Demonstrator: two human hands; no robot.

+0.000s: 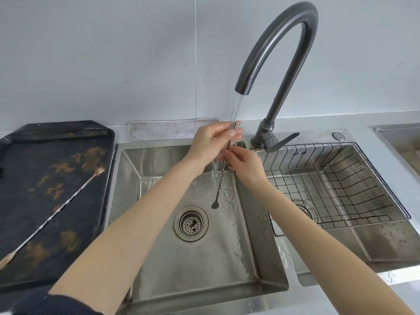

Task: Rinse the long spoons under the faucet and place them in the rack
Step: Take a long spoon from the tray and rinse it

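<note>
Right now, rinsing one long spoon (221, 176) under the running water (235, 110). Left hand (213, 142) gripping the upper end of the handle, fingers curled round it right in the stream; right hand (244, 161) pinching the twisted shaft just below. Spoon hanging almost upright, bowl down, above the left sink (127, 178) and near the drain (191, 223).

Best done by keeping the top grip firm and sliding the lower pinch down the shaft, so that water runs along the whole length to the bowl. Worth turning the handle a little, since the twist probably traps residue. Wet metal likely slippery, so no loosening of both hands at once.

Outward from there: faucet (284, 48) arching over from the right, its lever (280, 142) swung out. Wire rack (341, 185) sitting in the right basin, just beside the right hand, no spoon visible in it yet. Second long spoon (54, 212) lying slantwise on the dark stained tray (56, 137), on the surface to the left, seemingly not yet rinsed. Folded cloth (168, 129) against the wall behind the sink.
</note>
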